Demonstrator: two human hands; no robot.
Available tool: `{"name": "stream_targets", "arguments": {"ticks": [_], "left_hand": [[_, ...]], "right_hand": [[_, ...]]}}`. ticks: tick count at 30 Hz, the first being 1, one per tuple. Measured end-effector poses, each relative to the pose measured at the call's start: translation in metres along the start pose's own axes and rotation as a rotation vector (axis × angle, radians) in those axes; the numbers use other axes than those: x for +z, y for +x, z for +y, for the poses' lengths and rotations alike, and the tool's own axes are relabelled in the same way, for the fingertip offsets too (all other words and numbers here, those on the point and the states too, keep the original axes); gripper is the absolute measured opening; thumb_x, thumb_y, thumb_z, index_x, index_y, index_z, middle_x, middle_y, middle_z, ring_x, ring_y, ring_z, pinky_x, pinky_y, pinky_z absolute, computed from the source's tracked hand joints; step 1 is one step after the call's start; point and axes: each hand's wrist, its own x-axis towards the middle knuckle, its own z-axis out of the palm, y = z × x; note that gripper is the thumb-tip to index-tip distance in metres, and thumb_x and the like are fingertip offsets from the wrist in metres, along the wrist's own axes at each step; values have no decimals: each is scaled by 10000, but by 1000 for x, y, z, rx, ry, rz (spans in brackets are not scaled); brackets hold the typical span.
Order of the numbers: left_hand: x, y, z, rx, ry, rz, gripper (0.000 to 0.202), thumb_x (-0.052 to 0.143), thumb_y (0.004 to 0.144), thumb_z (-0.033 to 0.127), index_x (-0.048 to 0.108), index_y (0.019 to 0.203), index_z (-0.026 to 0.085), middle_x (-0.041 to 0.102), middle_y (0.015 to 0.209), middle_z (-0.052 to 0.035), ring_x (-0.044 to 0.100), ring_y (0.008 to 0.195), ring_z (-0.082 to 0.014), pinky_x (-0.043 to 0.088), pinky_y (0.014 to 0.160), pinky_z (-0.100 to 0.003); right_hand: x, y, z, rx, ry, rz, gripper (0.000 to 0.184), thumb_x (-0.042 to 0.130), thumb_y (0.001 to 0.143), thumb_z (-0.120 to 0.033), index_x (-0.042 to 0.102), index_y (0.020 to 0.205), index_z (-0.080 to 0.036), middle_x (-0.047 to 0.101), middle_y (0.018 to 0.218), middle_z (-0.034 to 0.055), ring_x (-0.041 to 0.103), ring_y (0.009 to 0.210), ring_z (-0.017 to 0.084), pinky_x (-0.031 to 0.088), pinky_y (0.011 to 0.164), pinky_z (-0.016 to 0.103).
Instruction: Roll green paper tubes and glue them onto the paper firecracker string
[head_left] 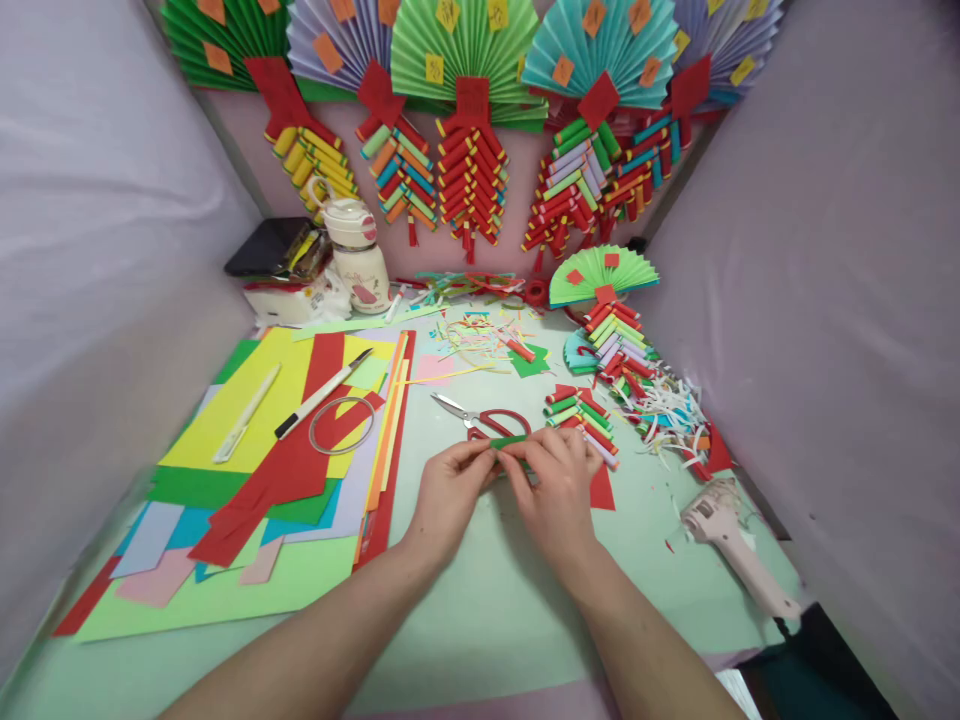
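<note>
My left hand [455,492] and my right hand [553,485] meet over the middle of the table, fingers pinched on a small piece of green paper [508,441]. Most of that piece is hidden by the fingers, so I cannot tell how far it is rolled. Just beyond the hands lie red-handled scissors [480,415], blades pointing left. Beside my right hand, partly covered by it, is a chevron of red, green and lilac paper rolls [577,408] on red paper [603,490].
Coloured paper sheets [195,487] with a utility knife [247,412], a pen [324,393] and a tape ring [341,425] lie left. A glue gun [739,550] is at right, near paper scraps [664,415]. A bottle [358,260] stands behind. Paper fans [465,50] hang at the back.
</note>
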Motion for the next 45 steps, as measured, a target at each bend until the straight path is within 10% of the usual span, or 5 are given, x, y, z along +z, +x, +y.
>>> {"name": "stream_targets", "arguments": {"ticks": [39,45], "left_hand": [[-6,-4,-4,297,444,-44,178,598,783,238,745,871,190,729,881,-27,659,809,-154,536,737,-248],[-8,5,0,106,251,66,224,682,705,302,723,869,154,727,908,-51,691,787,-188,564,778,-323]], "right_hand": [[1,1,2,91,-33,18,160,631,849,-304,639,718,-214,637,762,1,492,856,204,244,775,378],[-3,4,7,132,-8,50,186,677,811,-375,647,701,-227,634,755,-8,482,843,200,229,766,365]]}}
